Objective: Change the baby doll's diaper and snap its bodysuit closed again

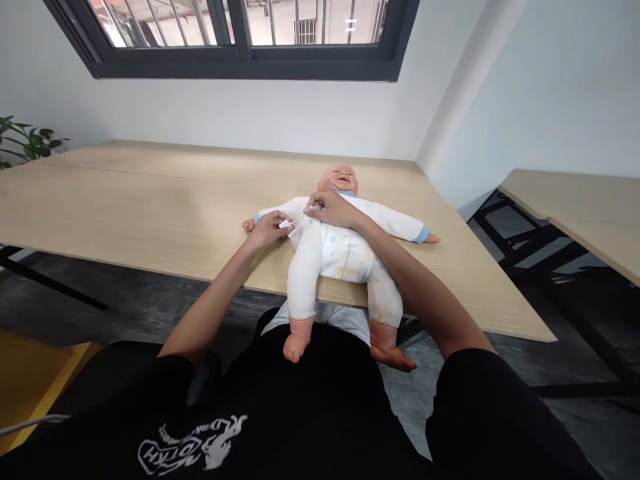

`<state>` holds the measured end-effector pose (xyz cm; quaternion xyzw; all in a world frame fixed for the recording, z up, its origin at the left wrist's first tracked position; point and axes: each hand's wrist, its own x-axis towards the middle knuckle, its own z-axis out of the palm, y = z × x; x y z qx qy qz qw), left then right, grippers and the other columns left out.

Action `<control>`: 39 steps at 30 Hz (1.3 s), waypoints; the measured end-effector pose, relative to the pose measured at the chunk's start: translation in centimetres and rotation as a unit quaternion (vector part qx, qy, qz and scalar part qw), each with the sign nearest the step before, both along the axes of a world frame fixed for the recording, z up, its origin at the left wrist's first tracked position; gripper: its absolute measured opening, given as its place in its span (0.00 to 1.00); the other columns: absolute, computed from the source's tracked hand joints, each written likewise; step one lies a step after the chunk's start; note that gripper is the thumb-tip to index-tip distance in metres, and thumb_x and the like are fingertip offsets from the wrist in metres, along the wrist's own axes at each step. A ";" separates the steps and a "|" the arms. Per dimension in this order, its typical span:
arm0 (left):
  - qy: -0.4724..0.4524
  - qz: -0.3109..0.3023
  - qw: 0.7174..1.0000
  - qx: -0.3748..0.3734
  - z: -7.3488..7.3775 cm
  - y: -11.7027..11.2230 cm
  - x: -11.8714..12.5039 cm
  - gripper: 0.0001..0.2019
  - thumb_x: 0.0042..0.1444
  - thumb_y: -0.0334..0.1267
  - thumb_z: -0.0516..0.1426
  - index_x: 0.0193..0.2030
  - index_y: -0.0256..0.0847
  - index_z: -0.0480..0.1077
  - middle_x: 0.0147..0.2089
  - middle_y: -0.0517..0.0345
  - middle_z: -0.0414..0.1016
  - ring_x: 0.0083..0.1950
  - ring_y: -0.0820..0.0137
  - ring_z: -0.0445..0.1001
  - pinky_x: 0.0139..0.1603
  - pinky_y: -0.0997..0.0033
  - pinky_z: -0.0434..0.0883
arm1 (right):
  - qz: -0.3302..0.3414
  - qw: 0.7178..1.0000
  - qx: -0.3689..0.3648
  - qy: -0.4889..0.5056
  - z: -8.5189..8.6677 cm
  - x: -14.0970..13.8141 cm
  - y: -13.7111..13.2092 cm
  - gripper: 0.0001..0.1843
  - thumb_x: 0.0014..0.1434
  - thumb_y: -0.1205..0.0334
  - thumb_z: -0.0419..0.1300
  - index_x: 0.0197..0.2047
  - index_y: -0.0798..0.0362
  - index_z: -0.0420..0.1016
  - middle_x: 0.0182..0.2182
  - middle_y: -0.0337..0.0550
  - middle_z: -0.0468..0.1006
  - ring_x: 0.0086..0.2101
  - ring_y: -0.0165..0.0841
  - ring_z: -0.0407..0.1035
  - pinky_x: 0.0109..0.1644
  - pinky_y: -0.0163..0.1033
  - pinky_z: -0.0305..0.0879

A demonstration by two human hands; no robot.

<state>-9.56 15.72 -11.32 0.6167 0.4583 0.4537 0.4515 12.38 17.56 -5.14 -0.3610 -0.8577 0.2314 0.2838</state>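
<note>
A baby doll [338, 179] lies on its back at the table's near edge, legs hanging over it. It wears a white top with blue cuffs, and a white diaper [346, 257] with faint prints wraps its hips. Beside the doll's hip on the left of the view, my left hand [271, 229] is closed in a pinch on the diaper's white side tab. My right hand [331, 208] reaches across the doll's belly, its fingers pinched on the diaper's upper edge near the same hip. Thin white material is stretched between both hands. The fingertips partly hide the edge being gripped.
The wooden table [150, 200] runs beneath a barred window [245, 67] in the wall. Another table [580, 200] stands at the right across a gap. A plant [30, 140] is at the far left, and a yellow object [45, 380] sits low at the left.
</note>
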 end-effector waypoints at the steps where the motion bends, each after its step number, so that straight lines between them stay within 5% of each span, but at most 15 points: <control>1: 0.003 0.007 1.000 0.000 0.1 -0.1 -0.2 0.10 0.45 0.30 0.66 0.34 0.38 0.71 0.28 0.62 0.72 0.26 0.76 0.66 0.28 0.76 0.61 | -0.010 1.000 0.001 0.007 -0.1 0.1 0.2 0.10 0.61 0.59 0.60 0.36 0.59 0.75 0.30 0.41 0.75 0.31 0.31 0.64 0.38 0.36 0.56; 5: -0.018 0.052 0.998 -0.006 0.9 -0.8 -0.7 0.09 0.48 0.29 0.65 0.37 0.38 0.72 0.28 0.62 0.71 0.25 0.76 0.67 0.28 0.76 0.62 | -0.055 0.998 0.009 -0.008 0.1 0.4 0.9 0.08 0.62 0.64 0.59 0.36 0.60 0.76 0.32 0.44 0.78 0.32 0.31 0.67 0.37 0.36 0.56; 9: -0.079 0.036 0.996 0.024 1.7 -1.8 -0.5 0.10 0.49 0.30 0.64 0.38 0.39 0.69 0.31 0.63 0.72 0.27 0.77 0.68 0.31 0.76 0.66 | -0.067 0.986 0.067 -0.134 1.2 -0.6 1.7 0.05 0.62 0.66 0.64 0.38 0.60 0.78 0.36 0.47 0.80 0.37 0.34 0.70 0.38 0.36 0.56; 13: -0.096 0.026 0.993 0.063 2.2 -2.6 0.2 0.10 0.51 0.30 0.62 0.39 0.40 0.68 0.34 0.62 0.73 0.29 0.77 0.69 0.32 0.76 0.68 | -0.079 0.934 0.137 -0.322 2.6 -2.6 2.2 0.08 0.63 0.72 0.61 0.44 0.58 0.80 0.43 0.52 0.81 0.40 0.39 0.72 0.40 0.39 0.54; 16: -0.096 0.027 0.992 0.075 2.2 -2.8 0.4 0.10 0.52 0.30 0.62 0.40 0.41 0.67 0.36 0.62 0.73 0.31 0.76 0.70 0.33 0.76 0.70 | -0.063 0.898 0.228 -0.371 4.1 -4.0 0.6 0.09 0.67 0.71 0.58 0.45 0.62 0.80 0.46 0.58 0.80 0.47 0.44 0.71 0.49 0.43 0.56; 18: -0.099 0.042 0.992 0.069 2.0 -2.7 0.3 0.09 0.52 0.29 0.62 0.39 0.40 0.67 0.36 0.62 0.73 0.30 0.76 0.71 0.33 0.76 0.70 | -0.025 0.913 0.239 -0.331 5.0 -4.3 -1.4 0.13 0.71 0.65 0.55 0.42 0.61 0.80 0.45 0.56 0.80 0.46 0.41 0.70 0.51 0.43 0.56; 22: -0.094 0.068 0.993 0.029 1.6 -2.5 -0.2 0.08 0.53 0.28 0.62 0.38 0.39 0.67 0.32 0.63 0.73 0.28 0.76 0.71 0.31 0.77 0.69 | 0.103 0.950 0.071 -0.287 5.2 -3.9 -4.1 0.13 0.71 0.59 0.56 0.44 0.55 0.80 0.40 0.44 0.82 0.36 0.32 0.70 0.43 0.37 0.57; 29: -0.055 0.103 0.993 -0.012 1.6 -2.7 -0.3 0.08 0.53 0.25 0.60 0.37 0.39 0.67 0.33 0.63 0.73 0.22 0.79 0.68 0.24 0.78 0.65 | 0.065 0.937 -0.039 -0.342 2.6 -2.8 0.1 0.13 0.69 0.65 0.55 0.47 0.56 0.81 0.49 0.48 0.80 0.42 0.34 0.71 0.47 0.37 0.60; 36: -0.058 0.122 0.991 0.014 1.5 -2.6 -0.9 0.08 0.54 0.26 0.59 0.37 0.40 0.66 0.33 0.62 0.71 0.26 0.77 0.69 0.27 0.77 0.66 | 0.073 0.978 0.005 -0.197 1.5 -1.2 1.1 0.10 0.64 0.70 0.57 0.44 0.55 0.80 0.44 0.44 0.81 0.42 0.32 0.72 0.46 0.34 0.62; 39: -0.087 0.080 0.991 0.064 2.1 -2.8 0.1 0.08 0.55 0.29 0.60 0.40 0.41 0.66 0.35 0.61 0.70 0.32 0.74 0.70 0.32 0.75 0.70 | 0.084 0.978 0.036 -0.187 0.7 -0.9 1.3 0.12 0.67 0.67 0.54 0.43 0.55 0.80 0.42 0.44 0.81 0.40 0.33 0.71 0.47 0.37 0.62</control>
